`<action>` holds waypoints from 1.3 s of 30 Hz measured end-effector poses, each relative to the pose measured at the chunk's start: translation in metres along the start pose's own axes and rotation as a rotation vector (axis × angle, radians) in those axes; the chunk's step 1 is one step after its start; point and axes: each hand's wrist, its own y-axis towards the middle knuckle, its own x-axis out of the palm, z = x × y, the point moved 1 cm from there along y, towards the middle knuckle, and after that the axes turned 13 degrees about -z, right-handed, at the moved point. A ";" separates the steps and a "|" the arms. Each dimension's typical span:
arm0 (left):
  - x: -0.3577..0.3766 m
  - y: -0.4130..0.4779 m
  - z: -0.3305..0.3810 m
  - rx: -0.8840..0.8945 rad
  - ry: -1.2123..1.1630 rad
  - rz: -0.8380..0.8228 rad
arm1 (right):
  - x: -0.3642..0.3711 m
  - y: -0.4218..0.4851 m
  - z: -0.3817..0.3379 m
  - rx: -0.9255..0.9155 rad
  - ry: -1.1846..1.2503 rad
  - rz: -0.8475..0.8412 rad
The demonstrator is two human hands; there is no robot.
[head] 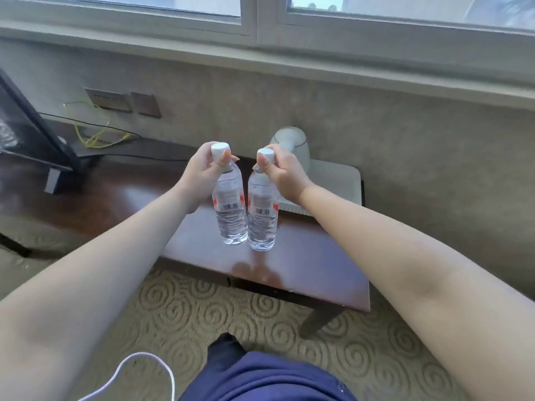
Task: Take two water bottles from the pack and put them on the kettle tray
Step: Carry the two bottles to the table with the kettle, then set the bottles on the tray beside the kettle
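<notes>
Two clear water bottles with white caps hang side by side above the dark wooden table (304, 256). My left hand (199, 172) grips the left bottle (230, 209) at its neck. My right hand (285, 172) grips the right bottle (262, 218) the same way. Both bottles are upright and almost touching, their bases a little above the tabletop. Behind my right hand lies the white kettle tray (338, 180) with a white kettle (291, 140) standing on it, partly hidden by my hand. The bottle pack is out of sight.
A wall with a window sill runs behind the table. At the left stand a dark screen (26, 131), wall sockets (121, 102) and a yellow cable (98, 137). Patterned carpet lies below, with a white cord (139, 363) near my blue-clad leg (260, 377).
</notes>
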 end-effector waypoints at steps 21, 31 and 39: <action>0.064 0.118 -0.074 0.047 0.148 -0.535 | -0.033 -0.014 0.088 0.392 -0.091 0.139; 0.085 0.106 -0.079 0.007 0.038 -0.533 | -0.030 -0.023 0.105 0.298 -0.002 0.086; 0.095 0.095 -0.081 -0.014 0.023 -0.454 | -0.011 -0.029 0.105 0.166 0.052 0.250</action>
